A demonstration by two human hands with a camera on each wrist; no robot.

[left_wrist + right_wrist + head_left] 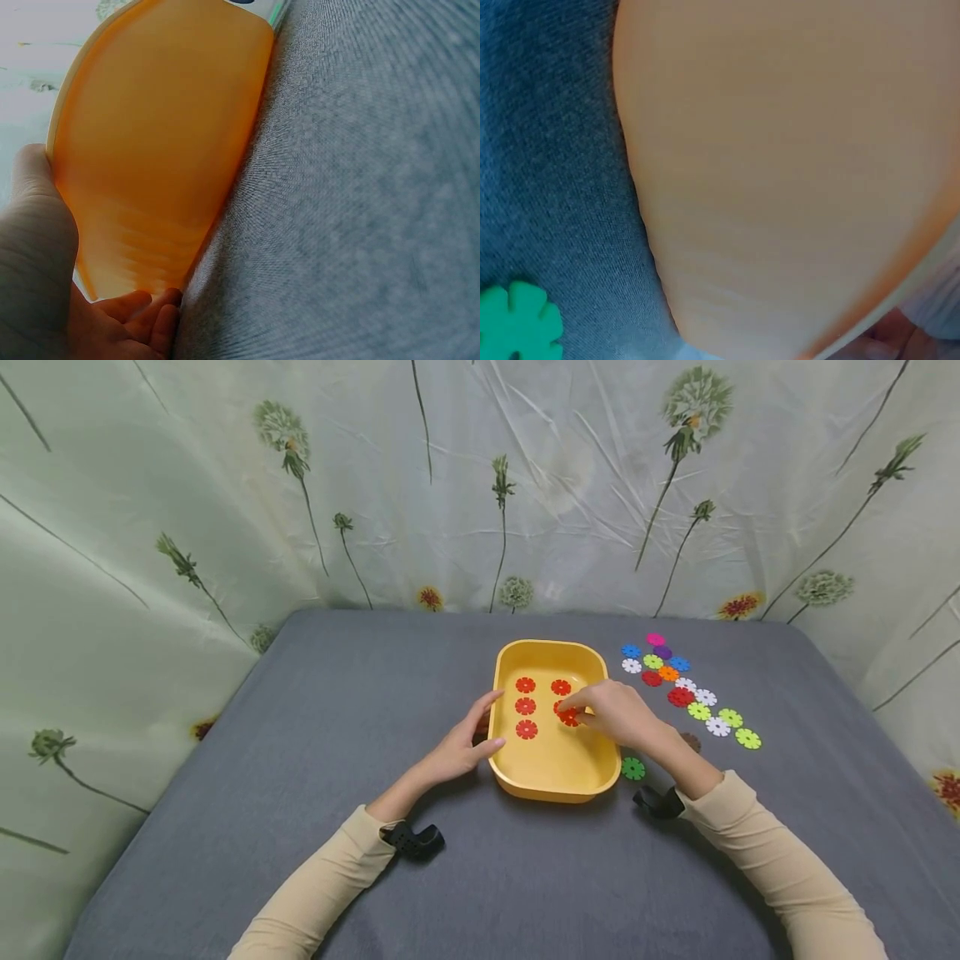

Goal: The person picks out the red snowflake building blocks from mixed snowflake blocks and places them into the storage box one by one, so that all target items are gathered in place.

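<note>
A yellow plastic basin [551, 777] sits on the grey table. My left hand [453, 753] holds its left side, thumb at the rim and the other fingers along the outer wall [165, 142]. Inside lie red notched snowflake discs: a left column of three, with the middle disc [526, 706] level with my right fingers, and a right column starting with a far disc [561, 687]. My right hand [621, 717] reaches over the right rim and pinches a red snowflake disc [570, 718], which overlaps another one on the basin floor. The right wrist view mostly shows the basin's outer wall [780, 165].
Right of the basin, loose snowflake discs in several colours lie scattered, among them a yellow-green disc [747, 739] and a red disc [681, 697]. A green disc [633, 768] lies close to the basin's near right corner; a brown disc [691, 742] is partly behind my right wrist.
</note>
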